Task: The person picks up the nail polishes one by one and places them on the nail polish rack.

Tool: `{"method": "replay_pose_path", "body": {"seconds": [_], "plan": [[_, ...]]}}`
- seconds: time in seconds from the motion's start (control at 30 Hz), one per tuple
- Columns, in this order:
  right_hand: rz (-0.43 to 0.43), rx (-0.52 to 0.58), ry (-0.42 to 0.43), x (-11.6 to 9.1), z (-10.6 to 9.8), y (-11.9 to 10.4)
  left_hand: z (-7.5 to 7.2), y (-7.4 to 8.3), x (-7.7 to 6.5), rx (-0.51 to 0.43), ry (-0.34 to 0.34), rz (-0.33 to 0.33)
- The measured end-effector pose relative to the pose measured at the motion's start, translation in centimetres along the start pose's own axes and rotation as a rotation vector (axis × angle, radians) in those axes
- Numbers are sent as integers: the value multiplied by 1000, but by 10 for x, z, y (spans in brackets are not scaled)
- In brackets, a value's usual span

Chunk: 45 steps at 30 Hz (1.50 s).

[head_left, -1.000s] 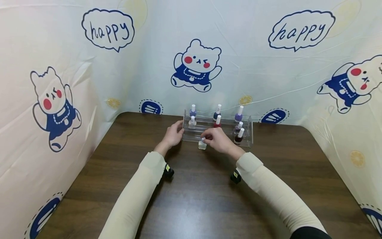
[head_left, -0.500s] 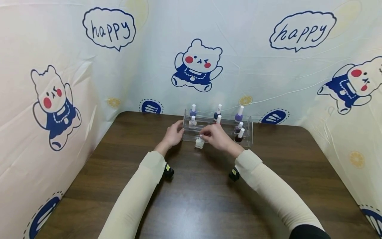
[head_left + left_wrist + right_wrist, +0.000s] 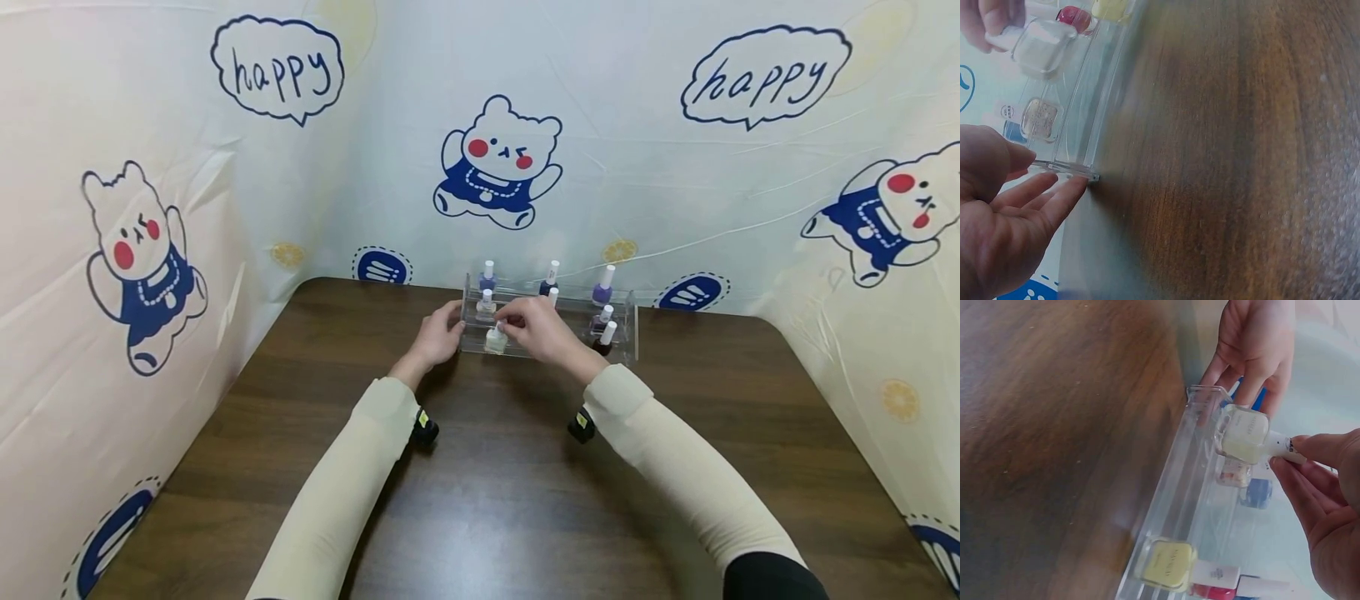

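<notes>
My right hand (image 3: 543, 329) pinches the white cap of a nail polish bottle (image 3: 1244, 434) with pale, whitish polish. In the head view this bottle is at the front left of a clear stepped display rack (image 3: 525, 354); whether it touches the tier, I cannot tell. My left hand (image 3: 1013, 206) touches the rack's left end panel with nearly straight fingers. Close to the held bottle stand a glittery clear bottle (image 3: 1041, 119) and a blue one (image 3: 1257, 494). A yellow bottle (image 3: 1169, 565) in the front row is hidden by my right hand in the head view.
More polish bottles stand on the rack: a red one (image 3: 1074, 19), a dark blue one (image 3: 549, 287), a purple one (image 3: 602, 294) and a dark one (image 3: 602, 346). The rack sits near the back edge of the brown wooden table (image 3: 487, 500), before a printed curtain (image 3: 637, 192).
My right hand has carried the whitish bottle left and back, from before the rack to its front left. My left hand has stayed at the rack's end.
</notes>
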State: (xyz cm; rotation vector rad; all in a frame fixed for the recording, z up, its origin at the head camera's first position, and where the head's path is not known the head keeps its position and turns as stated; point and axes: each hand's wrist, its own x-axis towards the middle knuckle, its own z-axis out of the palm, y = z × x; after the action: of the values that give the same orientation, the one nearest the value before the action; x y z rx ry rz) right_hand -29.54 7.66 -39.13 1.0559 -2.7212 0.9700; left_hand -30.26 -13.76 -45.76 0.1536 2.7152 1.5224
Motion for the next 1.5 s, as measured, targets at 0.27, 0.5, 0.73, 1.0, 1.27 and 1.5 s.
{"method": "replay_pose_path", "body": {"seconds": [0.27, 0.5, 0.73, 1.0, 1.27, 1.5], "plan": [[-79, -75, 34, 12, 5, -5, -1, 0, -1, 14, -8, 13], [-98, -130, 36, 23, 15, -6, -3, 1, -1, 12, -10, 18], [-88, -170, 7, 30, 26, -5, -3, 2, -2, 4, -14, 21], [-84, -216, -47, 31, 38, 2, -1, 0, 0, 46, 9, 42], [-74, -197, -15, 30, 41, 4, -2, 0, -1, 31, -3, 33], [-60, -181, -37, 28, 37, 2, -3, 1, -1, 34, -15, 22]]}}
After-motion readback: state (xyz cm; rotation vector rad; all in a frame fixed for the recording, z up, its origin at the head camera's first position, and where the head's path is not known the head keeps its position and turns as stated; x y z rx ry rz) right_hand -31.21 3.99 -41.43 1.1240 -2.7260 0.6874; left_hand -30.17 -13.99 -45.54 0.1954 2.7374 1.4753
